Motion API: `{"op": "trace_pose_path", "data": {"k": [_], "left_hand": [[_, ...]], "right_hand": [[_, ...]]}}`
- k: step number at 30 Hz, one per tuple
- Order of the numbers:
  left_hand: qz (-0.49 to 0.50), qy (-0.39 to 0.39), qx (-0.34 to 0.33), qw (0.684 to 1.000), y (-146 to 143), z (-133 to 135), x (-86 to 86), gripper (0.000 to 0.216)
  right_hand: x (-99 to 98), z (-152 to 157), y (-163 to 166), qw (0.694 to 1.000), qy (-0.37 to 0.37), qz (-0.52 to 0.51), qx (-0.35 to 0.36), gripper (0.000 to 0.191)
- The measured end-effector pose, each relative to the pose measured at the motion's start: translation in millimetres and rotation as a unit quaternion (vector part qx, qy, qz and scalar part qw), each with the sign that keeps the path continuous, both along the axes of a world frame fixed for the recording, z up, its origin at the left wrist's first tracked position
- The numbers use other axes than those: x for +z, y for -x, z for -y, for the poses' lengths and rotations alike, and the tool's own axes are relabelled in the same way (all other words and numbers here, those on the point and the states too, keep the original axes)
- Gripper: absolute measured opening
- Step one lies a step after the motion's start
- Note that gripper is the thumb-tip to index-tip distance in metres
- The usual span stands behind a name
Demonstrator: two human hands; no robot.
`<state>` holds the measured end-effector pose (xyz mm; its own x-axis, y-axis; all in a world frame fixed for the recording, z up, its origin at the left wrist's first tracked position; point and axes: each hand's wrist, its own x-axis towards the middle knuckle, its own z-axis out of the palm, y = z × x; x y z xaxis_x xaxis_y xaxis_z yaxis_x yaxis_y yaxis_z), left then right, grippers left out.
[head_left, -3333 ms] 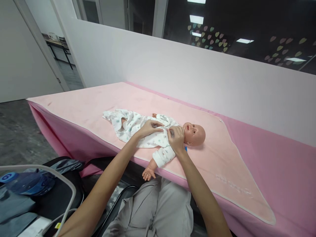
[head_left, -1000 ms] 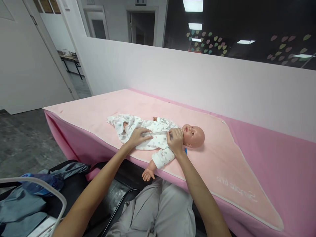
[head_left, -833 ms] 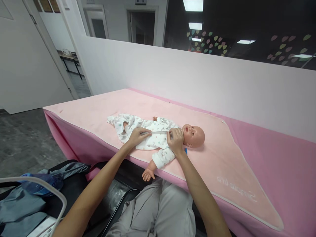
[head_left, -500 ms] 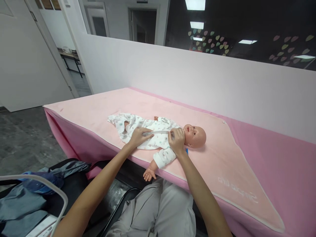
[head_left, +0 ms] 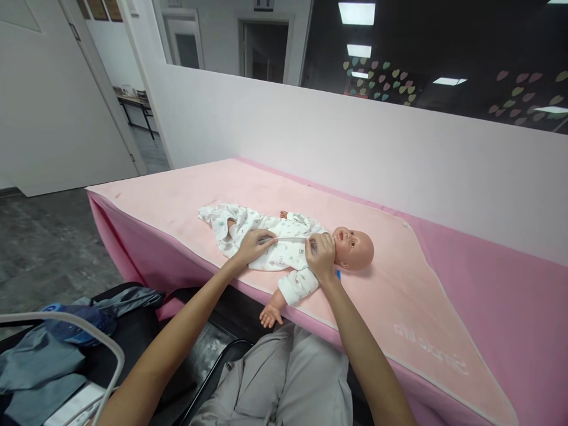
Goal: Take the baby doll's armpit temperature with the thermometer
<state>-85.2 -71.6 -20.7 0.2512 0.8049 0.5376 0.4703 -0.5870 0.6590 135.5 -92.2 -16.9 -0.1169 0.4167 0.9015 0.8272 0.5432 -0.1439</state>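
A baby doll [head_left: 355,249] lies on its back across the pink table pad, its head to the right. It wears a white printed romper [head_left: 281,255] whose front edge is stretched between my two hands. My left hand [head_left: 256,245] pinches that edge near the doll's waist. Up by the doll's neck, my right hand [head_left: 321,253] is closed on the same edge of cloth. One doll arm [head_left: 274,309] sticks out over the near table edge. A small blue bit [head_left: 338,275] shows beside my right wrist; what it belongs to is hidden.
The light pink pad [head_left: 177,183] lies over a darker pink cloth [head_left: 470,254] on the table, against a white wall [head_left: 284,130]. At lower left, clothes [head_left: 44,355] rest on a black chair [head_left: 133,331] behind a curved pale bar [head_left: 97,334].
The view has shifted slightly, so everything sits a little further right and lower. Both hands keep their hold on the romper, with hardly any movement against the doll.
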Motion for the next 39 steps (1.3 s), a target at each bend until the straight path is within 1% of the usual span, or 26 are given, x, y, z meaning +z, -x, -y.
{"op": "trace_pose_path", "data": {"k": [7, 10, 12, 14, 17, 18, 20, 21, 23, 24, 26, 28, 29, 31, 34, 36, 37, 39], "left_hand": [[-0.003, 0.018, 0.01, 1.0, 0.1, -4.1, -1.7, 0.03], [-0.004, 0.025, 0.016, 1.0, -1.9, -3.1, -2.3, 0.031], [-0.026, 0.029, 0.017, 0.999, -2.2, -1.9, 0.7, 0.032], [-0.065, 0.042, 0.007, 0.997, 0.3, -2.5, 8.5, 0.033], [-0.136, 0.091, -0.034, 0.986, 7.7, -10.7, 29.5, 0.039], [-0.157, 0.106, -0.047, 0.981, 9.3, -15.4, 38.0, 0.043], [-0.17, 0.111, -0.053, 0.978, 6.9, -25.8, 54.1, 0.048], [-0.158, 0.097, -0.046, 0.982, 1.7, -30.9, 60.6, 0.048], [-0.11, 0.064, -0.052, 0.991, -17.6, -40.4, 67.9, 0.042], [-0.084, 0.053, -0.072, 0.992, -30.8, -44.9, 68.4, 0.039], [-0.068, 0.064, -0.141, 0.986, -60.1, -54.0, 64.2, 0.034], [-0.09, 0.088, -0.172, 0.977, -85.6, -63.5, 56.4, 0.039], [-0.107, 0.102, -0.179, 0.973, -94.6, -68.2, 52.8, 0.042], [-0.13, 0.135, -0.204, 0.961, -103.3, -76.1, 47.9, 0.043], [-0.124, 0.173, -0.275, 0.937, -99.2, -81.6, 46.0, 0.045], [-0.104, 0.17, -0.307, 0.93, -93.6, -81.4, 44.9, 0.049], [-0.091, 0.165, -0.312, 0.931, -91.7, -80.9, 43.6, 0.047], [-0.052, 0.169, -0.303, 0.937, -90.5, -80.3, 39.8, 0.037]], "right_hand": [[-0.9, -0.4, -0.6, 1.0, -0.011, 0.0, 0.005, 0.012], [-2.3, -0.6, -0.2, 1.0, -0.002, 0.001, 0.001, 0.012], [-2.1, -0.5, 0.2, 1.0, 0.012, 0.005, -0.011, 0.013], [0.8, 0.9, -0.7, 0.999, 0.029, 0.034, -0.023, 0.014], [11.1, 11.4, -8.0, 0.996, 0.041, 0.075, -0.021, 0.015], [15.4, 18.4, -12.3, 0.997, 0.04, 0.064, -0.02, 0.015], [22.7, 38.8, -22.9, 0.998, 0.046, 0.003, -0.039, 0.017], [24.7, 51.6, -28.6, 0.996, 0.06, -0.036, -0.059, 0.018], [23.6, 79.8, -38.8, 0.98, 0.12, -0.097, -0.123, 0.02], [20.6, 94.1, -42.7, 0.966, 0.166, -0.109, -0.163, 0.021], [10.7, 120.7, -46.9, 0.928, 0.256, -0.101, -0.252, 0.024], [-1.8, 142.5, -46.2, 0.891, 0.32, -0.07, -0.314, 0.027], [-8.3, 151.3, -44.4, 0.879, 0.339, -0.054, -0.331, 0.027], [-20.2, 164.1, -40.0, 0.871, 0.345, -0.025, -0.348, 0.026], [-32.8, 173.0, -35.5, 0.879, 0.313, -0.007, -0.36, 0.023], [-35.5, 174.1, -35.3, 0.879, 0.303, -0.018, -0.368, 0.023], [-34.8, 174.0, -35.8, 0.874, 0.303, -0.029, -0.378, 0.023], [-29.4, 173.0, -36.8, 0.86, 0.301, -0.051, -0.408, 0.023]]}}
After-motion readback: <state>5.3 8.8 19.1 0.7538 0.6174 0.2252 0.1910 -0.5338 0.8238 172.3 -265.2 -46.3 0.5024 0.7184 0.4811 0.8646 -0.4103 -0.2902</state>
